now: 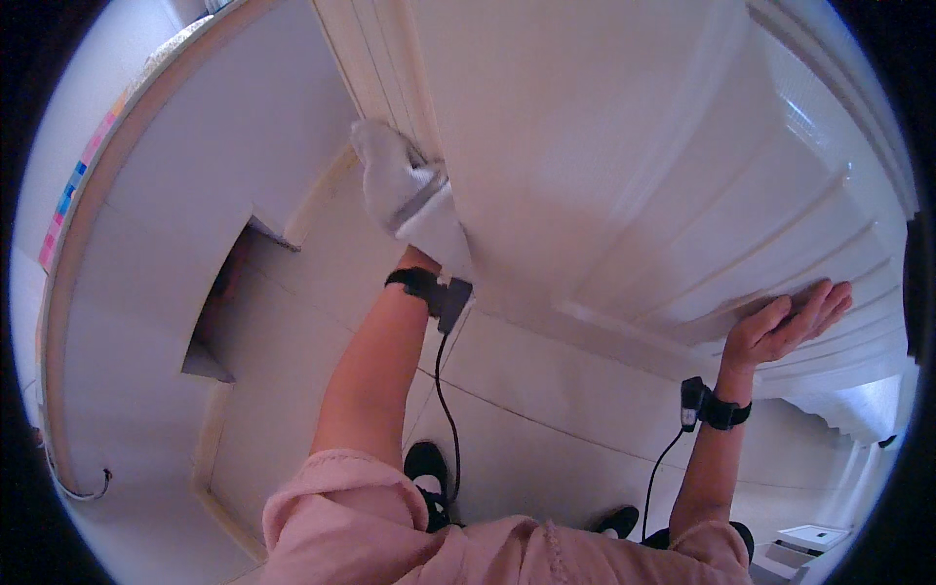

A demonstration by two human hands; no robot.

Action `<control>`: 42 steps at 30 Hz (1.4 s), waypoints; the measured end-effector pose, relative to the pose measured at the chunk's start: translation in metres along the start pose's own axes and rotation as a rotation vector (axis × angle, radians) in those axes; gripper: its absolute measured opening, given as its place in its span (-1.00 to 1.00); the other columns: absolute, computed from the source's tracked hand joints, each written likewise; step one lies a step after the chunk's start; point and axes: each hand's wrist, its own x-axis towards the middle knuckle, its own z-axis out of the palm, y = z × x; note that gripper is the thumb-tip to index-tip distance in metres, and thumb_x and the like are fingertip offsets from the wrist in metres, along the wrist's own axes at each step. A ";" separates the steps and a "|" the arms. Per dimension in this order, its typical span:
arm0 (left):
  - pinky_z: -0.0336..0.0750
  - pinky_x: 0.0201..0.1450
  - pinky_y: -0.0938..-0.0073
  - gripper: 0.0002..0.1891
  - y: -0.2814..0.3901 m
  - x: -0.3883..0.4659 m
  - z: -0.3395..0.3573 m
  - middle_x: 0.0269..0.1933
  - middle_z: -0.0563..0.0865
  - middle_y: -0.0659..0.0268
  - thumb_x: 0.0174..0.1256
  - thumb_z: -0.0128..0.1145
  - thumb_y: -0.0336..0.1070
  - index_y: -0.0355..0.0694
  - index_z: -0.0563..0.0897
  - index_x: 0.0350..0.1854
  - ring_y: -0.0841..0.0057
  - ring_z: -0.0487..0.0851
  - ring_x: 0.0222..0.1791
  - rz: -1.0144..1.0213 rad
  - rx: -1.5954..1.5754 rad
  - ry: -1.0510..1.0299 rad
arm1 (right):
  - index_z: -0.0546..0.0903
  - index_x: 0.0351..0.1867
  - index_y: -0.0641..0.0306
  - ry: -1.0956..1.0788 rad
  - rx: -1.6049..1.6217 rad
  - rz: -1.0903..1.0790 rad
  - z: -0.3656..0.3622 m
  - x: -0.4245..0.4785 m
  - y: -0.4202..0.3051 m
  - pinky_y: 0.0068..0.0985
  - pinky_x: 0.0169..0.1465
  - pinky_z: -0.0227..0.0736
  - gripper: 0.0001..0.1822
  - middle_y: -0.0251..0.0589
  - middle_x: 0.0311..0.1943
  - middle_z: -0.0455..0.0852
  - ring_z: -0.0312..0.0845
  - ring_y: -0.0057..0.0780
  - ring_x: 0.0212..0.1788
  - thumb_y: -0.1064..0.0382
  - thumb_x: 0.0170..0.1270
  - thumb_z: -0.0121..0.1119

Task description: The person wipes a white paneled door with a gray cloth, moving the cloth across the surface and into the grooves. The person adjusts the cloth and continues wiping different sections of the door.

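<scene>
A white cloth (398,186) with a grey stripe is bunched against the edge of a white panelled door (556,161). My left hand (419,257) holds the cloth there, its fingers hidden beneath the folds and only a bit near the wrist showing. Farther right, my right hand (786,329) is at the door's grooved panel, fingers extended and holding nothing. Whether its whole palm touches the surface is unclear. Each wrist wears a black strap with a small device and cable.
A white partition (146,241) with a low cut-out (241,292) stands left. Pale floor tiles (526,380) lie below, where my black shoes (426,464) show. White fabric (852,409) hangs at the right, above a white box-like object (815,537).
</scene>
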 end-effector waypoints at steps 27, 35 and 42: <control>0.50 0.35 0.22 -0.38 -0.120 -0.055 -0.006 0.21 0.74 0.13 0.24 0.30 0.12 -0.20 0.67 0.25 0.15 0.65 0.28 -0.483 0.137 -0.717 | 0.48 0.47 0.33 0.034 0.037 0.103 0.008 -0.044 0.026 0.10 0.67 -0.28 -0.43 0.10 0.59 0.33 0.02 0.11 0.68 0.35 0.43 -0.02; 0.49 0.20 0.33 -0.59 -0.166 -0.051 -0.033 0.06 0.75 0.33 0.34 0.29 0.02 -0.19 0.78 0.04 0.39 0.61 0.04 -0.957 -0.857 -0.922 | 0.47 0.47 0.35 -0.002 0.057 0.085 0.007 -0.010 0.006 0.09 0.67 -0.27 -0.44 0.11 0.59 0.31 0.02 0.13 0.68 0.33 0.44 -0.02; 0.43 0.30 0.31 -0.48 -0.093 0.044 -0.071 0.15 0.74 0.27 0.44 0.27 0.07 -0.25 0.68 0.23 0.38 0.61 0.16 -0.780 -0.813 -0.319 | 0.47 0.47 0.38 0.039 0.036 0.039 0.004 -0.006 0.007 0.09 0.66 -0.17 -0.43 0.18 0.56 0.34 0.06 0.20 0.65 0.34 0.43 -0.05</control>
